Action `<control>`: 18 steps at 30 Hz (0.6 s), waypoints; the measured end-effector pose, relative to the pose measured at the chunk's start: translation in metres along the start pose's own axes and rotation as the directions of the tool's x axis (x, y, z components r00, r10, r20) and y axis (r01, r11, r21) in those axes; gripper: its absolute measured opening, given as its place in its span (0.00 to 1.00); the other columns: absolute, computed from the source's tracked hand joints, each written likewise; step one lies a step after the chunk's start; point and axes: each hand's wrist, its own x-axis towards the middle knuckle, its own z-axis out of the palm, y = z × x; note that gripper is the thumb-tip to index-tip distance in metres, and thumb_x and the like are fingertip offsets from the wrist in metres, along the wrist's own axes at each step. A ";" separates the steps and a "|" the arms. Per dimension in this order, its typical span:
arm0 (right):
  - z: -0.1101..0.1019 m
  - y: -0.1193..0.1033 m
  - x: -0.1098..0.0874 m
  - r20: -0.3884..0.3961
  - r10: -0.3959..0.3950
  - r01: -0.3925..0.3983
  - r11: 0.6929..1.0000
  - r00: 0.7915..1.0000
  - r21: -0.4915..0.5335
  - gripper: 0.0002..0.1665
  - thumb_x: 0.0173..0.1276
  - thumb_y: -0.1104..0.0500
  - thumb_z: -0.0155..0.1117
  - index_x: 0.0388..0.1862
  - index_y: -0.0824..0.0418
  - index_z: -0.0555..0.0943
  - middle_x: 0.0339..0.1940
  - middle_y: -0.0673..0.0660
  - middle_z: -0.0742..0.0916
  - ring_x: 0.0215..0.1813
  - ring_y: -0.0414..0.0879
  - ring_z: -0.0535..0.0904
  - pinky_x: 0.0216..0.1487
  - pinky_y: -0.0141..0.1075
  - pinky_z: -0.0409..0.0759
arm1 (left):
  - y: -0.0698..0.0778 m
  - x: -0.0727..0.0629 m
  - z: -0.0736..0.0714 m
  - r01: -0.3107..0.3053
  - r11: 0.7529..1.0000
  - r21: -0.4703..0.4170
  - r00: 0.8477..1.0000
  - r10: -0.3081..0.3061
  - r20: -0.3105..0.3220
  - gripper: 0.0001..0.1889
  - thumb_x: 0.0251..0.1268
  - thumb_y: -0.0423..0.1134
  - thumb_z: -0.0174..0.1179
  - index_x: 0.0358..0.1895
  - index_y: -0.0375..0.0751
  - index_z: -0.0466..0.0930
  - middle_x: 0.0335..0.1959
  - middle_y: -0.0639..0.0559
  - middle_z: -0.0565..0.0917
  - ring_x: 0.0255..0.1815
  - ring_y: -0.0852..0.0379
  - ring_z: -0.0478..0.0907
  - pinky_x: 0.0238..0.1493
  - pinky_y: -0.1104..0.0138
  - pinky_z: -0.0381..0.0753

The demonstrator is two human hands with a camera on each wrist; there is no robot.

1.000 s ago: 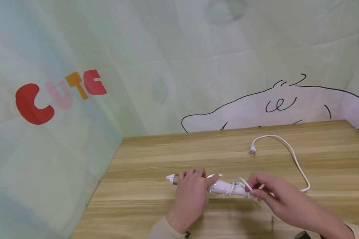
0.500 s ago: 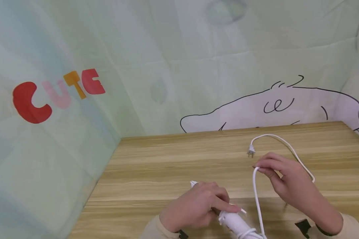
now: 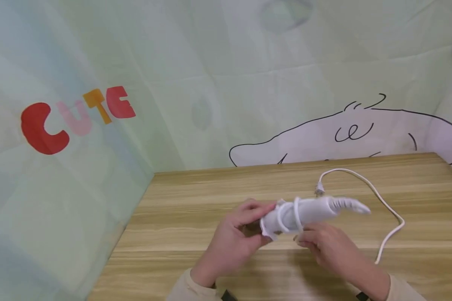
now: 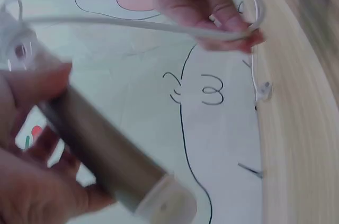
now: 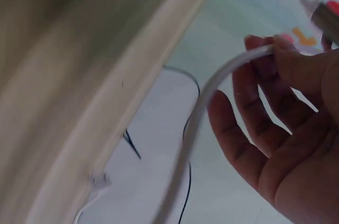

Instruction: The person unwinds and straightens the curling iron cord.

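Note:
A white curling iron (image 3: 314,210) is held above the wooden table, its handle pointing right. My left hand (image 3: 235,240) grips it near the barrel end. In the left wrist view the brownish barrel (image 4: 114,147) ends in a pale tip (image 4: 172,203), with fingers and thumb around it. Loops of white cord (image 3: 296,213) wrap the handle. Just below the handle, my right hand (image 3: 331,246) pinches this cord. The right wrist view shows the cord (image 5: 193,128) between thumb and index finger, the other fingers loosely bent.
On the table (image 3: 188,190), the cord's free length (image 3: 378,194) curves along the back right to a two-prong plug (image 3: 319,189). A fabric backdrop (image 3: 188,92) with coloured letters and a cartoon outline stands behind and left of the table.
The left hand has raised the curling iron and swung its handle up to the right. The right hand pulled the cord up and away, then came down under the handle. The loose cord shifted slightly.

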 end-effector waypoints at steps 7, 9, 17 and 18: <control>0.010 -0.014 -0.004 0.175 0.059 -0.058 0.998 0.983 -0.009 0.21 0.48 0.68 0.75 0.16 0.48 0.73 0.21 0.39 0.73 0.25 0.36 0.67 0.23 0.32 0.69 | -0.001 0.004 -0.003 0.149 0.969 0.195 0.957 -0.092 -0.274 0.33 0.47 0.13 0.67 0.60 0.40 0.81 0.44 0.45 0.79 0.47 0.51 0.81 0.46 0.64 0.82; 0.008 -0.014 -0.005 0.237 0.112 -0.111 0.994 0.965 -0.017 0.24 0.49 0.70 0.74 0.13 0.48 0.70 0.19 0.39 0.70 0.24 0.36 0.64 0.22 0.32 0.67 | -0.004 0.004 -0.002 0.173 0.941 0.290 0.955 -0.088 -0.284 0.33 0.46 0.14 0.68 0.60 0.41 0.82 0.43 0.47 0.80 0.44 0.53 0.80 0.42 0.67 0.83; -0.005 -0.016 0.002 0.348 0.317 -0.366 0.927 0.882 0.083 0.10 0.59 0.61 0.74 0.38 0.58 0.83 0.33 0.45 0.84 0.32 0.38 0.77 0.31 0.36 0.78 | -0.011 0.004 0.004 0.153 0.811 0.565 0.973 -0.022 -0.232 0.31 0.46 0.17 0.71 0.57 0.42 0.84 0.40 0.49 0.81 0.39 0.55 0.74 0.35 0.74 0.80; -0.008 -0.018 0.005 0.324 0.357 -0.419 0.897 0.876 0.143 0.15 0.60 0.60 0.74 0.45 0.61 0.83 0.37 0.48 0.85 0.35 0.39 0.80 0.34 0.37 0.80 | -0.012 0.004 0.004 0.153 0.790 0.593 0.973 -0.016 -0.230 0.31 0.46 0.17 0.71 0.57 0.42 0.84 0.39 0.50 0.81 0.38 0.56 0.74 0.35 0.74 0.79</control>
